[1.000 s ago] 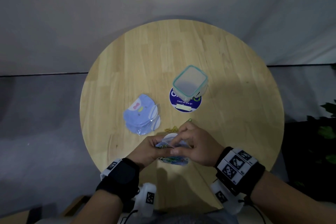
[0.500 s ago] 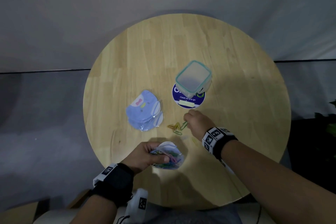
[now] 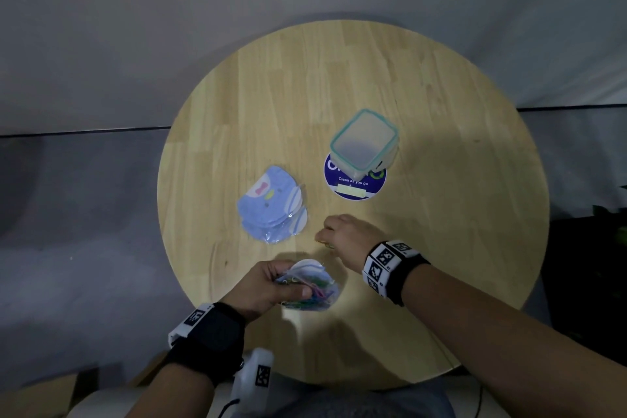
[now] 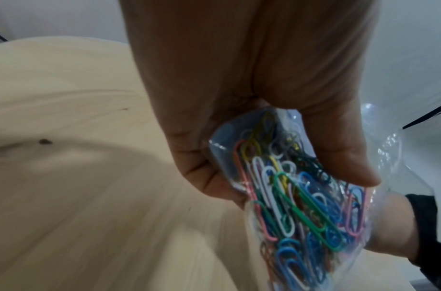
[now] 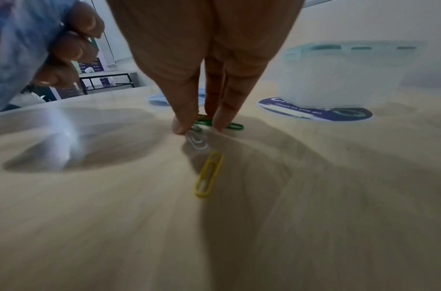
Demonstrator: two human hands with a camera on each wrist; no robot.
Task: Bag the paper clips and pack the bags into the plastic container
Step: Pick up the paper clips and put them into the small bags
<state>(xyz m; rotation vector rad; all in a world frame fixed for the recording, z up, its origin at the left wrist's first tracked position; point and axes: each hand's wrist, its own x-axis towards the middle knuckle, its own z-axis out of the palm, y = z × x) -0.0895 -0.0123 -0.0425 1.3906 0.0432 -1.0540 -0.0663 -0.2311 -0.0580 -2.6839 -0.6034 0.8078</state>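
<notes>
My left hand point(image 3: 295, 282) grips a small clear bag point(image 3: 317, 288) near the table's front edge. The left wrist view shows this bag point(image 4: 301, 206) stuffed with several coloured paper clips, its top pinched between thumb and fingers. My right hand point(image 3: 325, 234) reaches down onto loose clips on the table. In the right wrist view its fingertips point(image 5: 179, 128) touch the wood on either side of green clips point(image 5: 233, 126). A white clip point(image 5: 197, 140) and a yellow clip point(image 5: 208, 175) lie just nearer. The translucent container point(image 3: 364, 142) with a teal rim stands behind.
A stack of blue printed bags point(image 3: 271, 207) lies left of my right hand. The container sits partly on a round purple sticker point(image 3: 354, 187). The round wooden table point(image 3: 441, 248) ends close to my body. Grey floor surrounds it.
My right hand let go of the bag and moved forward to the loose clips, which it now covers in the head view. My left hand kept hold of the bag.
</notes>
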